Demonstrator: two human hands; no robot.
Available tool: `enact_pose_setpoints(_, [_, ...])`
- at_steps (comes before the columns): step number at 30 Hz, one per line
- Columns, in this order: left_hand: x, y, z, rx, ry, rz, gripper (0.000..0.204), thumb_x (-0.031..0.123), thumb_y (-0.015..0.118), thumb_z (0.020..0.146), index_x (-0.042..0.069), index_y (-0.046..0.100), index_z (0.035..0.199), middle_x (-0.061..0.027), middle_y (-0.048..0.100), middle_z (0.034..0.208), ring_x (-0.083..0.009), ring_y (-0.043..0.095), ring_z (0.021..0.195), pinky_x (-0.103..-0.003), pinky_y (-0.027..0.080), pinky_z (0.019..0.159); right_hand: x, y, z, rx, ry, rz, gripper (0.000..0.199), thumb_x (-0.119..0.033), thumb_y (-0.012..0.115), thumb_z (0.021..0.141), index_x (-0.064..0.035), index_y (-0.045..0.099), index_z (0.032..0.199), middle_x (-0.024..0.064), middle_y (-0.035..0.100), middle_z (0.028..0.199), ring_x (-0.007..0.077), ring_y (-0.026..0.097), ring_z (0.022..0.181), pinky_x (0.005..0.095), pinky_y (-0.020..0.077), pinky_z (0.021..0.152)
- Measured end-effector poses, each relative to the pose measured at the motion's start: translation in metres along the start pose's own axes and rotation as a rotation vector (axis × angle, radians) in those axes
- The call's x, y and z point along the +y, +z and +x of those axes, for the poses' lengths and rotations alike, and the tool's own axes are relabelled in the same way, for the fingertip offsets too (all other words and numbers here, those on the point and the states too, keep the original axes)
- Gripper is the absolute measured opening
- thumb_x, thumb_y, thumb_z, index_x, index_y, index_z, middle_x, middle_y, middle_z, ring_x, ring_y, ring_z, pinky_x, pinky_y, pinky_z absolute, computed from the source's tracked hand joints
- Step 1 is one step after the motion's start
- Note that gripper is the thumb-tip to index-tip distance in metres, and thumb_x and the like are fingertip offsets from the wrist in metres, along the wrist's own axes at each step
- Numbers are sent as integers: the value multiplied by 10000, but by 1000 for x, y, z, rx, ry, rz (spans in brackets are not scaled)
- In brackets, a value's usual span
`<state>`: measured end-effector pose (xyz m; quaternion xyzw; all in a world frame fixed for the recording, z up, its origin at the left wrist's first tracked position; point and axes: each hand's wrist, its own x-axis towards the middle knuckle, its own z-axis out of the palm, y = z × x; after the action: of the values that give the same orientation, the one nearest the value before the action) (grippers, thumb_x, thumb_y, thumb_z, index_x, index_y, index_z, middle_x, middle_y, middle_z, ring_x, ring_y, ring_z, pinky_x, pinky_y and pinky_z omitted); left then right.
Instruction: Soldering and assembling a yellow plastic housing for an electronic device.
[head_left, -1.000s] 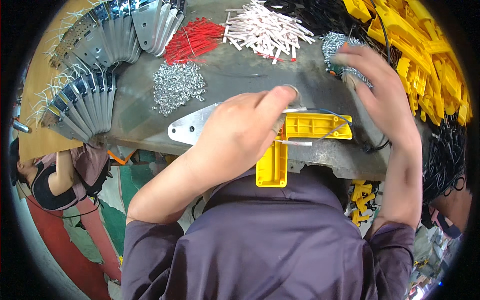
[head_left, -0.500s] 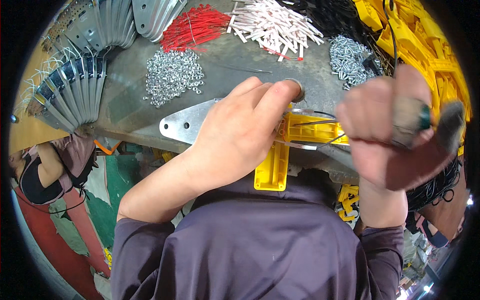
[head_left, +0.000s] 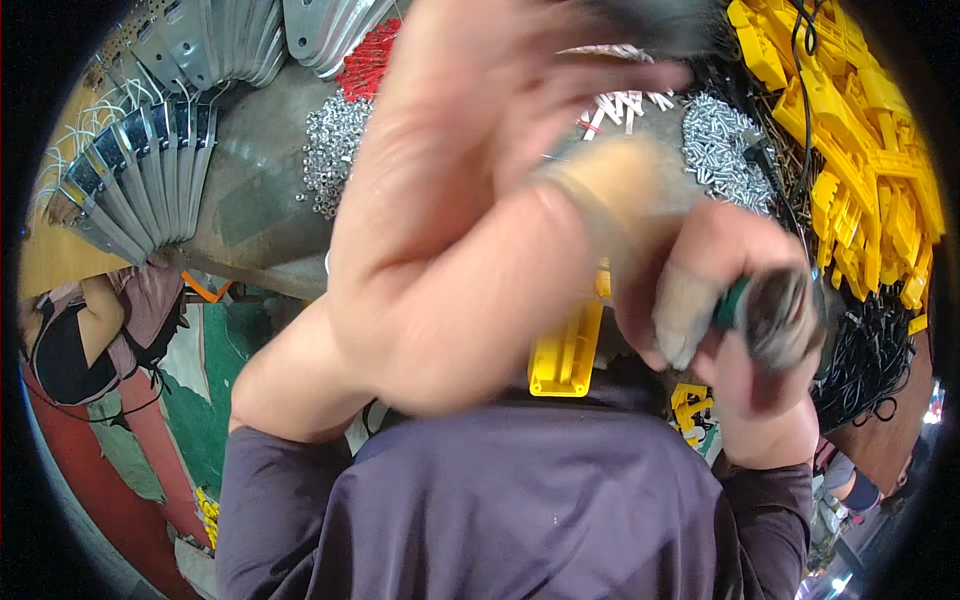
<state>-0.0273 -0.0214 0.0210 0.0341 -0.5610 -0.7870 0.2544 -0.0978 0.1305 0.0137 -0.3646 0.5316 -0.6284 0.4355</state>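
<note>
My left hand [head_left: 470, 210] is raised close to the camera and smeared by motion. Its thumb, with a pale wrap around it, stands apart from the stretched fingers, and I make out nothing held. To its right my right hand [head_left: 735, 300] is curled, with worn wraps on its fingers and a bit of dark green showing. Whatever it may hold is hidden. Below and between the hands a yellow plastic housing [head_left: 562, 358] juts over the table's near edge. The rest of that piece and its metal plate are covered by my hands.
Silver nuts [head_left: 333, 150], red sleeved parts [head_left: 370, 62], white strips [head_left: 630, 108] and silver screws [head_left: 722, 150] lie heaped on the grey table [head_left: 250, 190]. Metal plates [head_left: 215, 45] stand far left. Yellow housings [head_left: 870, 150] and black cords [head_left: 870, 350] pile up at right.
My left hand has lifted off the plate and yellow housing toward the camera and opened out. My right hand has moved left and slightly down, nearer the yellow housing.
</note>
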Motion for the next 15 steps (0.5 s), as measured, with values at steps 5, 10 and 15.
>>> enact_pose_setpoints(5, [-22,34,-9,-282,511,266,226,206,708,671,65,588,801,-72,555,734,-274,587,653,-351,469,504,51,-4,-7,-103,-546,-113,287,-112,680,791,24,579,1022,104,614,893,171,604,807,300,488,726])
enact_pose_setpoints(10, [-32,33,0,-292,496,217,282,205,737,569,83,611,790,-55,582,695,-267,599,657,-345,482,537,58,-5,-17,-14,-503,-345,273,-134,660,815,26,580,1022,97,616,892,168,603,814,287,482,733])
enact_pose_setpoints(15, [-30,12,-1,-398,167,150,381,207,756,624,48,603,934,-83,614,835,-236,624,786,-316,497,708,55,-10,-13,66,-452,-506,266,-151,643,835,28,580,1021,92,617,891,166,603,820,277,477,738])
